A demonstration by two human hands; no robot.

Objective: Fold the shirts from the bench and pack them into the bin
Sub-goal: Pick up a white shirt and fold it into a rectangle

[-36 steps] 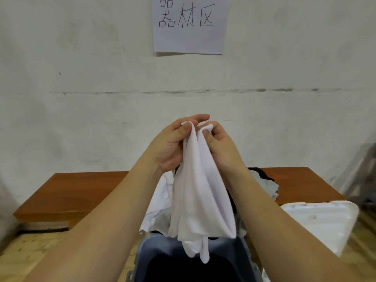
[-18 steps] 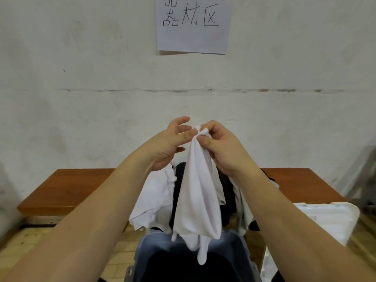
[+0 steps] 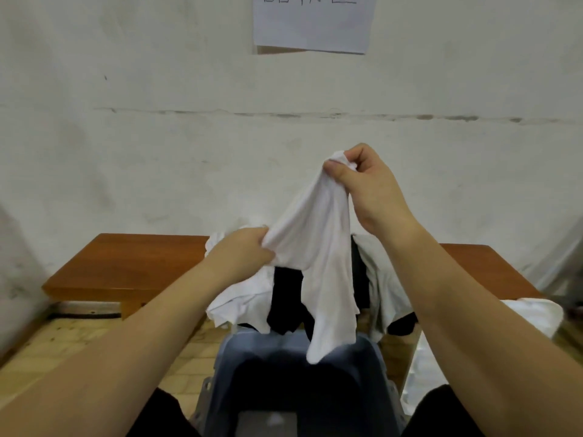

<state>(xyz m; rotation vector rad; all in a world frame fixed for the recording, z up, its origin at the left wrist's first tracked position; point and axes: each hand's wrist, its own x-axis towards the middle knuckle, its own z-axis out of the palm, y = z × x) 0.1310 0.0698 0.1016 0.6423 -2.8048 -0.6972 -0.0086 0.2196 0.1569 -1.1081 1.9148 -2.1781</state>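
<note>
A white shirt [image 3: 318, 247] hangs in the air in front of me, its lower tip dangling over the grey-blue bin [image 3: 290, 370]. My right hand [image 3: 366, 187] pinches its top end high up. My left hand [image 3: 243, 250] grips its left side lower down, near bench height. Behind the held shirt, a heap of white and black shirts [image 3: 249, 298] lies on the brown wooden bench [image 3: 132, 263] and drapes over its front edge. The bin stands on the floor between my knees, and its inside looks dark.
A white lid or tray [image 3: 542, 316] leans at the right beside the bench. A plastered wall with a paper sign [image 3: 312, 23] stands right behind the bench. Tiled floor [image 3: 63, 339] shows at the left under the bench.
My left hand has let go of the shirt's top, dropped down and left, and taken hold of the shirt's side. My right hand keeps the top pinched. The view has tilted down.
</note>
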